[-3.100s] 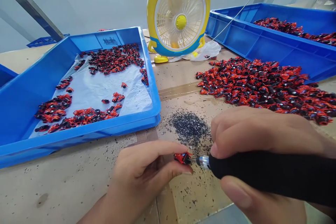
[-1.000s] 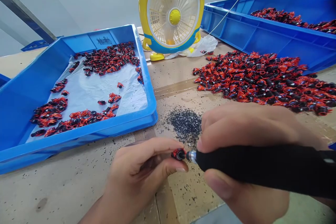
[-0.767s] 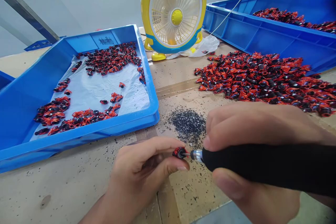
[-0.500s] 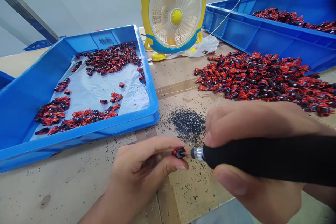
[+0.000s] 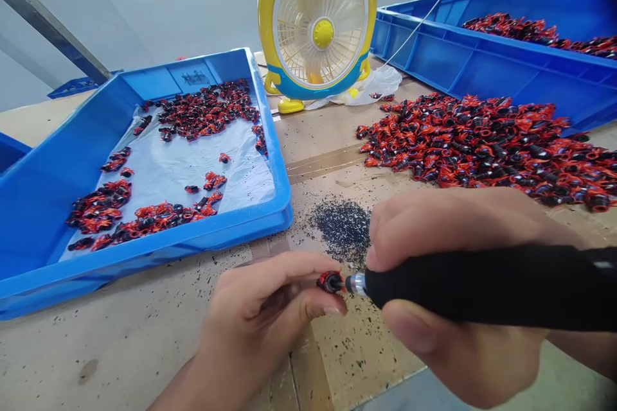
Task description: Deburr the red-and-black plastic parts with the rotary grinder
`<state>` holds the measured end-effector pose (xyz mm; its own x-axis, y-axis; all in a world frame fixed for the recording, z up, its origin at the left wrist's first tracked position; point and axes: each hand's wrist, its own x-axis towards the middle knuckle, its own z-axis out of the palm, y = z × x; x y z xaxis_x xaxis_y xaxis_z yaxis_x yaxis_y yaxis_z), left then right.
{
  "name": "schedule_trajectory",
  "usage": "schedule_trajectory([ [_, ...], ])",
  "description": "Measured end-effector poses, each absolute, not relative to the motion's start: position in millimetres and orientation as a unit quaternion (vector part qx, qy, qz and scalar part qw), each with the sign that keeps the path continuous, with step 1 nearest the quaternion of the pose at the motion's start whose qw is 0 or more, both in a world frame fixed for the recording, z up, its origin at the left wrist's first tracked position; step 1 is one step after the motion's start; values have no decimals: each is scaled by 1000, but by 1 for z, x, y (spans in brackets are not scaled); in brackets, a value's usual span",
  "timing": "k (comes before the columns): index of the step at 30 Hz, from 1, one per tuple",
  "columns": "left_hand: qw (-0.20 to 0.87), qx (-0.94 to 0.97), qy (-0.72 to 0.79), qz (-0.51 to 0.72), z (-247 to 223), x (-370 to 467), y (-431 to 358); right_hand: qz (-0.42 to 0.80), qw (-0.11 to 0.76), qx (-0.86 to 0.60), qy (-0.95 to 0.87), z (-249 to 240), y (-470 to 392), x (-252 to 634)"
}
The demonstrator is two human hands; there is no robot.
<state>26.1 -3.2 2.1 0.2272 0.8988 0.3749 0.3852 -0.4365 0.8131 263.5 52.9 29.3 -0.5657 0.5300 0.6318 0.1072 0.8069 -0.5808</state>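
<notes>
Between the thumb and fingers of my left hand [image 5: 270,314] is a small red-and-black part [image 5: 330,281], its round black end turned toward the right. My right hand [image 5: 463,282] is wrapped round a thick black rotary hand tool [image 5: 486,289]. The tool's silver collar [image 5: 357,284] points left, and its thin bit meets the round end of the part; how deep it sits inside is hidden. Just behind my hands lies a heap of fine black shavings [image 5: 342,228] on the cardboard-covered table [image 5: 318,186].
A blue tray [image 5: 282,205] at the left holds scattered red-and-black parts on a white sheet. A large pile of similar parts [image 5: 482,141] spreads at the right, before another blue bin [image 5: 463,61]. A yellow-and-blue fan [image 5: 322,32] stands at the back beside a clear plastic bag [image 5: 378,85].
My right hand has brought the tool a little to the left, so less of the bit shows between collar and part. My left hand stays almost in place.
</notes>
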Motion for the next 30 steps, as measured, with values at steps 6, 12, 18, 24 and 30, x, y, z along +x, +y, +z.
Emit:
schedule_trajectory([
  [6,345,708,429,443,-2,24,-4,268,486,-244,-795,31,42,262],
  [12,365,691,443,439,-8,20,-8,222,529,-315,-757,30,31,255],
  [18,370,688,448,435,-16,17,-6,228,537,-317,-748,31,32,258],
  [24,396,676,445,434,-16,18,-5,208,566,-316,-732,37,24,253],
  [30,451,645,441,432,-21,17,-9,199,533,-319,-758,41,24,260],
])
